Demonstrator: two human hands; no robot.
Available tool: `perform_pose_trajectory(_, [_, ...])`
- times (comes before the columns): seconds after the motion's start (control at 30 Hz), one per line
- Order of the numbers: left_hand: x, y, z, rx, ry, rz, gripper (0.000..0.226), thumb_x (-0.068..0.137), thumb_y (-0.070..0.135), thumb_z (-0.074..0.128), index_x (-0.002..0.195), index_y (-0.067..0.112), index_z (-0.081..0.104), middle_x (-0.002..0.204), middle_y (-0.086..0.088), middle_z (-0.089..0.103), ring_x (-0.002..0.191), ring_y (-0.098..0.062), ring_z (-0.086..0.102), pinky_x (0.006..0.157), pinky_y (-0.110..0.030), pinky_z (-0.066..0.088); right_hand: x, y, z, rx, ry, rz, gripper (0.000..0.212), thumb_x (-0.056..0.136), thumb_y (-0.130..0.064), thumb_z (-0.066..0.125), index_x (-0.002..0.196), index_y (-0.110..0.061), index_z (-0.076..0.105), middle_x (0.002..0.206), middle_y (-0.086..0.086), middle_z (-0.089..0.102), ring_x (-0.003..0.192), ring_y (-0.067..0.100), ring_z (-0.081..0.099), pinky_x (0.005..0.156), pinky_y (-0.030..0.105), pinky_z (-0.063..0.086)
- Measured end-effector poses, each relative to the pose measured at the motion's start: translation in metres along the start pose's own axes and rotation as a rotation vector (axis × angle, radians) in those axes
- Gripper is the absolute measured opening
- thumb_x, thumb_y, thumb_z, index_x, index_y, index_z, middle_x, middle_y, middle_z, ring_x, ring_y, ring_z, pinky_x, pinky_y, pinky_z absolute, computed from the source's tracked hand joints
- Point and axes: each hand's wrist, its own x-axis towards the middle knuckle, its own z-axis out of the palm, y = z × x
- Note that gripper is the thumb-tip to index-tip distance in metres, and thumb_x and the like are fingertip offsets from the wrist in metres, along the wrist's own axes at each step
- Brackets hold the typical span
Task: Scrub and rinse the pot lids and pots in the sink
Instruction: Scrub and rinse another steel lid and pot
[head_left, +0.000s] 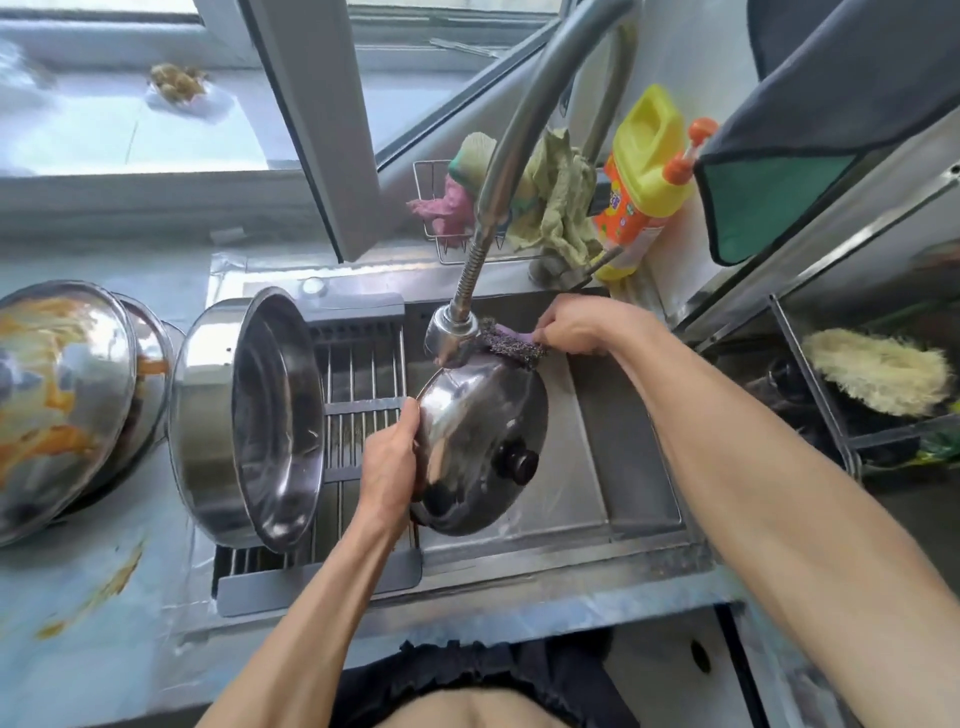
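1. KITCHEN SINK, mid-wash: a steel pot lid (480, 447) is held tilted on edge over the sink basin (587, 467), black knob (521, 464) facing me, directly under the faucet spray head (451, 332).
2. L hand (390, 457) is curled round the lid's left rim, thumb on the outer face. R hand (582, 325) pinches a purple-backed steel-wool scrubber (511, 344) pressed to the lid's top edge.
3. Handling, as I judge it: thin stainless, light and stiff, no give; wet and likely soapy, so slick. A rim grip is what I'd keep, as the L hand has it; the knob looks the surer hold if it starts to slide. It won't break, though a drop would dent or clang.
4. Count of washing-up: 1 lid in hand; 1 deep steel pot (249, 421) lying on its side on the drain rack (363, 374), left half of the sink; at least 2 stacked food-smeared steel vessels (62, 400) on the counter at far left, orange residue showing. Can't tell if they're pots or lids.
5. Also: 1 yellow detergent bottle (644, 176) behind the faucet, rags in a wire basket (431, 208).
6. Can't tell if water is running.
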Motion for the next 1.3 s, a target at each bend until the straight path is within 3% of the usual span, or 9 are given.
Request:
perform_pose_trajectory(0.07, [0.007,-0.004,-0.003,-0.082,-0.01,-0.067,0.061,0.09,0.066,0.06,0.082,0.006,0.067,0.082,-0.018,0.061,0.075,-0.027,0.056,0.075,-0.039,0.045,0.016,0.017,0.004,0.045,-0.032,0.006,0.04,0.103,-0.041,0.046,0.122,-0.011,0.065,0.076,-0.003,0.054,0.064,0.014,0.048,0.056,0.017,0.033])
perform_pose_trajectory(0.2, [0.021,-0.001,-0.014,-0.304,-0.03,-0.175,0.045,0.104,0.044,0.051,0.09,0.014,0.08,0.1,-0.012,0.077,0.093,-0.025,0.073,0.092,-0.041,0.058,0.047,0.056,0.019,0.259,-0.069,0.071,0.024,0.1,-0.035,0.052,0.089,-0.026,0.072,0.063,0.009,0.045,0.049,0.021,0.036,0.041,0.022,0.032])
perform_pose_trajectory(0.3, [0.032,0.011,-0.022,-0.384,-0.046,-0.195,0.045,0.108,0.041,0.042,0.111,0.008,0.073,0.107,-0.01,0.077,0.1,-0.025,0.074,0.091,-0.04,0.06,0.055,0.072,0.037,0.47,-0.087,0.086,0.045,0.102,-0.025,0.047,0.06,-0.027,0.064,0.056,0.004,0.034,0.043,0.015,0.025,0.041,0.019,0.021])
perform_pose_trajectory(0.47, [0.039,0.007,-0.032,-0.447,0.012,-0.319,0.056,0.106,0.051,0.041,0.13,0.008,0.069,0.127,-0.016,0.07,0.116,-0.033,0.069,0.102,-0.051,0.052,0.052,0.079,0.079,0.828,-0.067,0.144,0.02,0.102,-0.031,0.047,0.088,-0.026,0.06,0.048,-0.008,0.028,0.041,0.009,0.019,0.045,0.018,0.011])
perform_pose_trajectory(0.63, [0.027,0.01,-0.015,-0.569,0.01,-0.417,0.072,0.11,0.044,0.034,0.057,0.025,0.079,0.083,-0.001,0.079,0.079,-0.019,0.076,0.088,-0.043,0.054,0.04,0.094,0.119,1.08,-0.044,0.21,0.019,0.105,-0.022,0.041,0.096,-0.021,0.058,0.042,-0.009,0.027,0.031,0.003,0.019,0.039,0.008,0.012])
perform_pose_trajectory(0.8, [0.031,0.016,-0.002,-0.659,0.062,-0.502,0.054,0.107,0.052,0.035,0.121,0.016,0.073,0.12,-0.013,0.074,0.115,-0.032,0.066,0.094,-0.051,0.052,0.025,0.102,0.154,1.221,0.068,0.262,0.022,0.103,-0.016,0.04,0.096,-0.021,0.061,0.043,-0.008,0.029,0.032,0.005,0.021,0.039,0.01,0.014])
perform_pose_trajectory(0.93, [0.03,0.022,0.014,-0.723,0.148,-0.545,0.051,0.107,0.049,0.037,0.125,0.013,0.069,0.121,-0.015,0.072,0.112,-0.035,0.066,0.084,-0.056,0.054,0.016,0.088,0.183,1.265,0.229,0.284,0.023,0.103,-0.02,0.042,0.095,-0.026,0.062,0.044,-0.006,0.031,0.035,0.009,0.024,0.042,0.013,0.018])
perform_pose_trajectory(1.07, [0.028,0.021,0.03,-0.82,0.168,-0.551,0.052,0.105,0.046,0.037,0.141,0.013,0.057,0.141,-0.02,0.06,0.127,-0.041,0.058,0.103,-0.06,0.048,-0.005,0.063,0.208,1.068,0.547,0.253,0.024,0.102,-0.017,0.047,0.088,-0.017,0.066,0.059,0.005,0.049,0.056,0.021,0.043,0.052,0.029,0.031])
perform_pose_trajectory(1.3, [-0.002,0.04,0.057,-0.907,0.18,-0.468,0.054,0.109,0.048,0.026,0.143,0.018,0.054,0.137,-0.015,0.06,0.109,-0.03,0.058,0.062,-0.05,0.049,-0.042,0.033,0.224,0.856,0.775,0.214,0.025,0.102,-0.014,0.047,0.089,-0.001,0.063,0.088,0.024,0.067,0.081,0.04,0.056,0.062,0.035,0.019])
